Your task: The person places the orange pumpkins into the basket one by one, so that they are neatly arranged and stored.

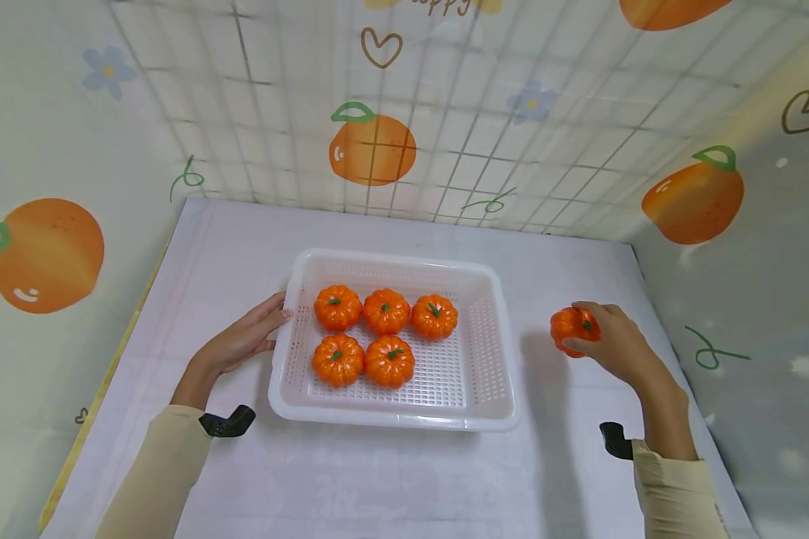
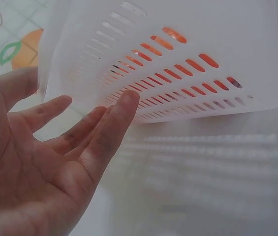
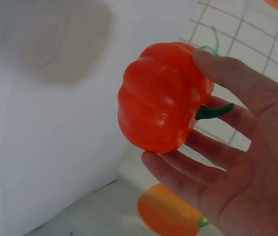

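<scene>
A white plastic basket (image 1: 391, 421) with slotted walls stands on the table. Inside it sit orange toy pumpkins with green stems: three in the back row, among them the middle pumpkin (image 1: 386, 311), and two in front, one being the left front pumpkin (image 1: 338, 361). My left hand (image 1: 246, 337) holds the basket's left rim, its thumb at the edge and its other fingers outside the slotted wall (image 2: 178, 73). Right of the basket, my right hand (image 1: 610, 340) grips another pumpkin (image 3: 161, 98) between thumb and fingertips; the stem points toward the palm.
A white cloth covers the table (image 1: 377, 486). Behind it a wire grid (image 1: 472, 142) stands against a curtain printed with oranges, hearts and flowers. The basket's right front part shows bare perforated floor (image 1: 441, 382). A dark band of shadow lies right of the basket.
</scene>
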The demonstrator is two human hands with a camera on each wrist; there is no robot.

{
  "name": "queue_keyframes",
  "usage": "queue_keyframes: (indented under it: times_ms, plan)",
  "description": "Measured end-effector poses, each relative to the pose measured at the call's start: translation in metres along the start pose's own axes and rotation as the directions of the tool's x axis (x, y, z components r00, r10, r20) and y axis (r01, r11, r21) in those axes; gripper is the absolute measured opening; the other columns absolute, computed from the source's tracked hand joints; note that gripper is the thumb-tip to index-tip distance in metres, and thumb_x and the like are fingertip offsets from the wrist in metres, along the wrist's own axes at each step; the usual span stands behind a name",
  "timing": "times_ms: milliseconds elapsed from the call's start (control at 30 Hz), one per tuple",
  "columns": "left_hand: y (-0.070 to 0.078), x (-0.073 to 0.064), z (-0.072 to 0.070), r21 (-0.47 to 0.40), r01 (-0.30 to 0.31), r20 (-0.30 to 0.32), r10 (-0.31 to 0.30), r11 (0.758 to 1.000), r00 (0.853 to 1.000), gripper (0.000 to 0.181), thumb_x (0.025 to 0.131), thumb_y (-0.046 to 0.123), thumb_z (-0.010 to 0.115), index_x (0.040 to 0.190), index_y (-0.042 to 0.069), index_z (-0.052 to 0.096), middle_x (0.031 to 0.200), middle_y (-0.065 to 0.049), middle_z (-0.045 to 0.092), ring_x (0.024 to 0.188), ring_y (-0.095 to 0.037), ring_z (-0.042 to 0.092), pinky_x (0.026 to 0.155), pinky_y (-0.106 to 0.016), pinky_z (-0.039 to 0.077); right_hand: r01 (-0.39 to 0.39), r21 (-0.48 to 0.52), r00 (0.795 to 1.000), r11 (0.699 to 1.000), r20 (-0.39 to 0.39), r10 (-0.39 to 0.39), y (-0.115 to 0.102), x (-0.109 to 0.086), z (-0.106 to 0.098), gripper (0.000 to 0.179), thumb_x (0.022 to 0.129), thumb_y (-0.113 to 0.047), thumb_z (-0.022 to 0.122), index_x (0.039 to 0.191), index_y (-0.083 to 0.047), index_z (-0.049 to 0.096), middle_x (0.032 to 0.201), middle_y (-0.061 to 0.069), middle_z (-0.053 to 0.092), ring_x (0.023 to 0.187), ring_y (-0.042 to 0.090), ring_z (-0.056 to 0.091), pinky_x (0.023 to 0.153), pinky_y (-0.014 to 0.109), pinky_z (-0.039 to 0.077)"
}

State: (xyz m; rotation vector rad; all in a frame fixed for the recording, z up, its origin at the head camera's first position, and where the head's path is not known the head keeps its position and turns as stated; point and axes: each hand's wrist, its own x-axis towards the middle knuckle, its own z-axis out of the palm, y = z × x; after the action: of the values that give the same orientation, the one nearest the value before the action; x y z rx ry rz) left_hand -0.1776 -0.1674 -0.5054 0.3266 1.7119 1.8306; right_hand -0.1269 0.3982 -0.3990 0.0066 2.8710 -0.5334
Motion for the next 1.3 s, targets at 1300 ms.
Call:
queue_keyframes:
  times_ms: [1300]
  plan:
    - [-0.002, 0.001, -0.001, -0.001, -0.018, 0.007, 0.018, 1.000, 1.000, 0.062, 0.108, 0.031, 0.044, 0.161, 0.020, 0.015, 0.163, -0.013, 0.020, 0.139, -0.042, 0.037, 0.099, -0.053, 0.048, 0.340, -0.014, 0.940, 0.940, 0.010, -0.340, -0.133, 0.009, -0.009, 0.063, 0.088, -0.017, 0.078, 0.144, -0.009, 0.049, 0.142, 0.017, 0.042, 0.116, 0.037, 0.054, 0.089, 0.052, 0.055]
